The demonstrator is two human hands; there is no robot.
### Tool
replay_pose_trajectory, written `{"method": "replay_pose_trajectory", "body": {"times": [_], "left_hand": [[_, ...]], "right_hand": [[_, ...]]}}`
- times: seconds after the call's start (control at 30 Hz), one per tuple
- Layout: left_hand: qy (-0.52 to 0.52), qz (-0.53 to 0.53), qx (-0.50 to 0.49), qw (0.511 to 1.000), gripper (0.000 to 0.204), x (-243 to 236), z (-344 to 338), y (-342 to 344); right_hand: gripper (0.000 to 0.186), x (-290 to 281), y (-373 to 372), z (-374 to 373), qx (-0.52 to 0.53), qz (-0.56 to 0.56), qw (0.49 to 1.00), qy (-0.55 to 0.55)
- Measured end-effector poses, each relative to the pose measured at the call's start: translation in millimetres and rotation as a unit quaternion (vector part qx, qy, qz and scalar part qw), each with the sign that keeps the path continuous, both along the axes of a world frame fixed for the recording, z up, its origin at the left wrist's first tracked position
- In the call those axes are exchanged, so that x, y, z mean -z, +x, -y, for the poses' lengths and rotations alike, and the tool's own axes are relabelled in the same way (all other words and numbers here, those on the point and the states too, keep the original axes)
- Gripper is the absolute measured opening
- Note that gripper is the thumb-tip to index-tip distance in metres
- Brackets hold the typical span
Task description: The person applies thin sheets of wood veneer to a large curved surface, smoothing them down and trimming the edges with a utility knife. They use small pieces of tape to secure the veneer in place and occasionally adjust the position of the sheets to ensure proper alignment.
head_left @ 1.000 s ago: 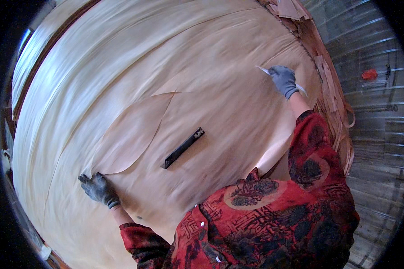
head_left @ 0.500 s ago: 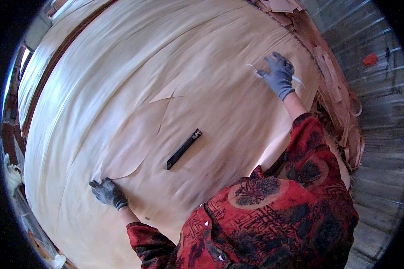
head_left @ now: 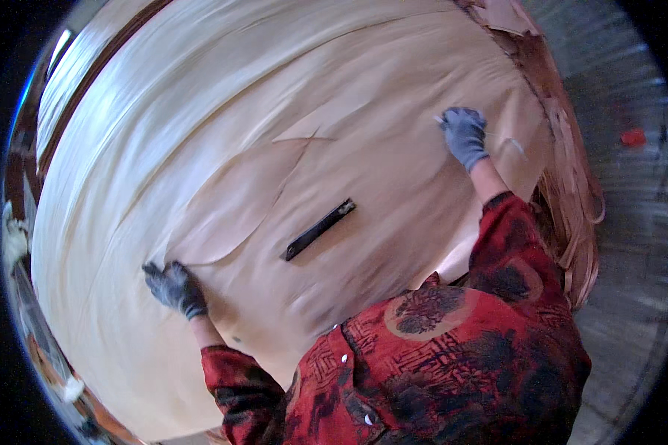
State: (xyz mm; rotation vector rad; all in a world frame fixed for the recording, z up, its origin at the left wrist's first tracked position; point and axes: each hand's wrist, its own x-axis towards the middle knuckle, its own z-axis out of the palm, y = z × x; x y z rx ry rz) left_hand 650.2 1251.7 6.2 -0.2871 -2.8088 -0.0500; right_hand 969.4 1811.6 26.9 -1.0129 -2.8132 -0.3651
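Note:
My left hand (head_left: 174, 291), in a grey glove, rests on the large pale wood veneer sheet (head_left: 393, 81), fingers apart, at the lower left end of a long split. Through that split a pinkish layer (head_left: 226, 200) shows. Far to the right, my right hand (head_left: 466, 137), also gloved, is curled over the sheet. It closes on a thin white strip, whose curved tail (head_left: 516, 145) shows beside the wrist. Between the hands lies a black flat bar-shaped tool (head_left: 319, 230), touched by neither.
Ragged brown veneer edges (head_left: 564, 170) hang along the stack's right side. Beyond them is a grey floor (head_left: 631, 245) with a small red object (head_left: 633, 137). A dark brown strip (head_left: 89, 74) runs along the far left. My red patterned sleeves reach over the near edge.
The view has shifted slightly. My right hand has closed its fingers and drawn nearer, with the white strip moving along. The left hand stays by the split's lower end.

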Motion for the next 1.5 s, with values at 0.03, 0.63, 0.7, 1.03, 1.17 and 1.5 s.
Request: {"method": "replay_pose_trajectory", "body": {"times": [0.03, 0.63, 0.7, 1.03, 1.17, 1.5], "left_hand": [[-0.032, -0.022, 0.004, 0.999, 0.060, 4.3, 0.9, -1.6], [0.002, 0.006, -0.045, 0.999, 0.061, 37.5, 6.9, -10.3], [0.001, -0.001, -0.051, 0.999, 0.062, 39.8, 10.6, -12.8], [-0.014, -0.018, -0.040, 0.999, 0.064, 60.1, 15.8, -22.6], [-0.031, -0.002, -0.060, 0.998, 0.064, 50.4, 9.5, -21.3], [0.005, -0.038, 0.038, 0.999, 0.070, 92.1, 49.6, -49.3]], "right_hand": [[0.013, -2.1, 5.4, 9.1, -0.041, -0.033, 0.999, 0.012], [0.021, -63.4, 226.7, -102.9, 0.252, -0.838, 0.430, -0.223], [0.019, -62.8, 238.2, -100.6, 0.269, -0.849, 0.395, -0.225], [0.016, 9.7, 399.5, -93.1, 0.450, -0.851, 0.260, -0.075], [0.016, -23.5, 433.8, -71.1, 0.458, -0.831, 0.315, 0.023], [0.026, -101.0, 268.3, -42.4, 0.248, -0.628, 0.715, -0.180]]}}
